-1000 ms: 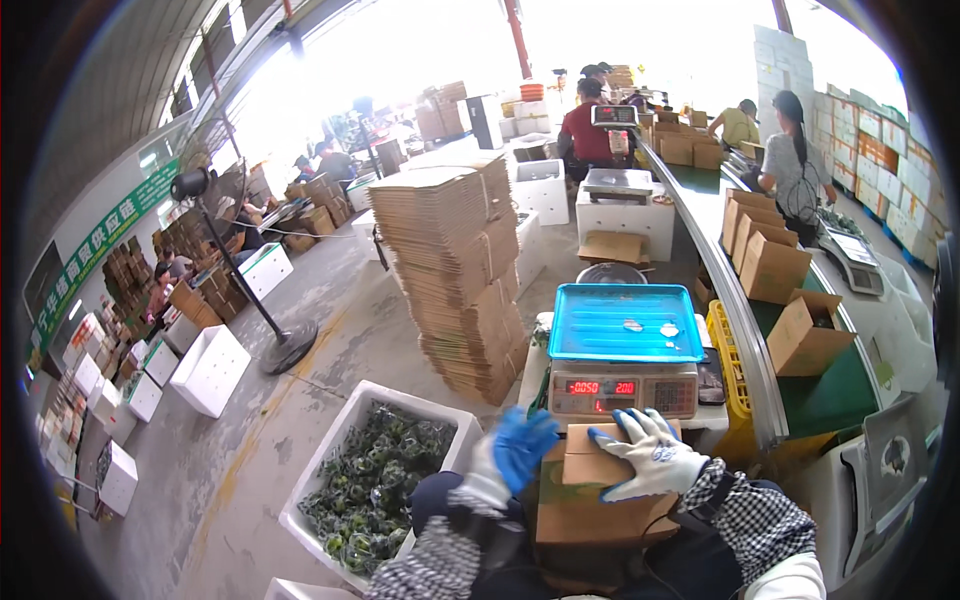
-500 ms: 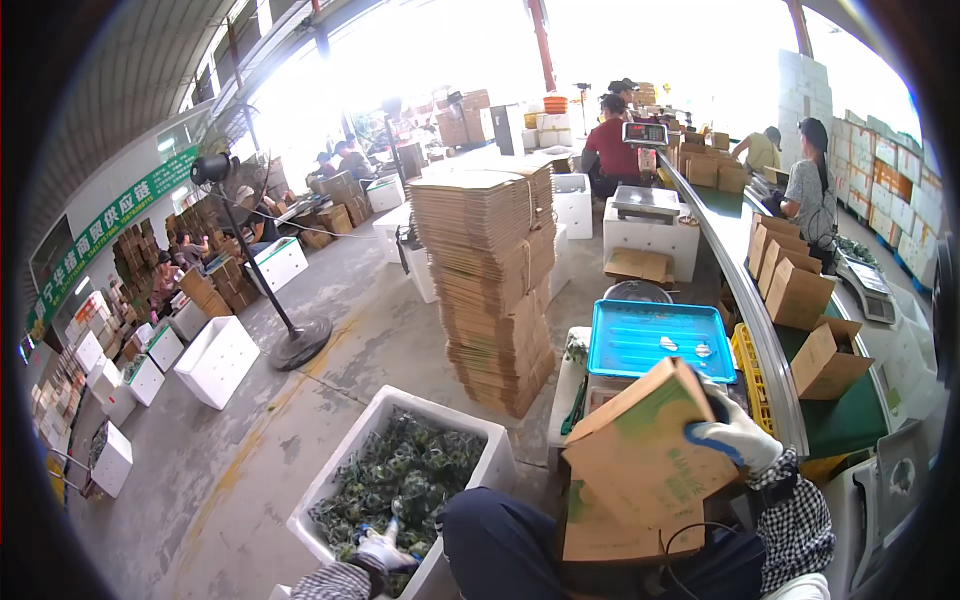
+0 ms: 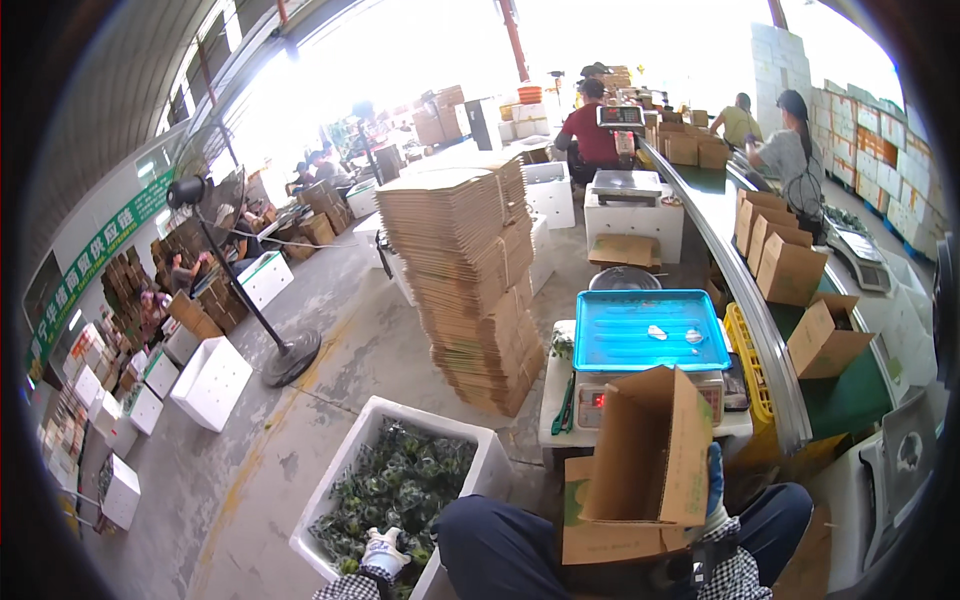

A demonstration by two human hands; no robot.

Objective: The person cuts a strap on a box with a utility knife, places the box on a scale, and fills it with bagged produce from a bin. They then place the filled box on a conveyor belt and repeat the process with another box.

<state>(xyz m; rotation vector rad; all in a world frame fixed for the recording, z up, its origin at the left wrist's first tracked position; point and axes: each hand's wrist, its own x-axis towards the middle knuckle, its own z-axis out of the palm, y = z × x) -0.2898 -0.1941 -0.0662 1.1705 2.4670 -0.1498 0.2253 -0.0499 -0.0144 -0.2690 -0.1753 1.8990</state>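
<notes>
My right hand (image 3: 716, 493), in a white and blue work glove, grips the right side of a brown cardboard box (image 3: 692, 455). The box stands with its open top tilted toward me over my lap, and its inside looks bare. Under it lies a flat brown cardboard piece (image 3: 590, 548). At the lower left, my gloved left hand (image 3: 384, 553) rests on dark green produce (image 3: 400, 475), seemingly in clear wrapping, with its fingers apart. A white foam box (image 3: 485, 470) on the floor holds this produce. What lies beneath the left palm is hidden.
Ahead, a blue tray (image 3: 650, 350) sits on a scale (image 3: 597, 398). Tall stacked flat cardboard (image 3: 465, 290) stands beyond the foam box. Open cartons (image 3: 828, 340) line the conveyor (image 3: 845, 400) at right. A fan (image 3: 290, 355) stands left; several people work farther back.
My right hand has turned the cardboard box so its opening faces me and brought it lower and nearer. The left hand stays at the produce, with its fingers shifted slightly.
</notes>
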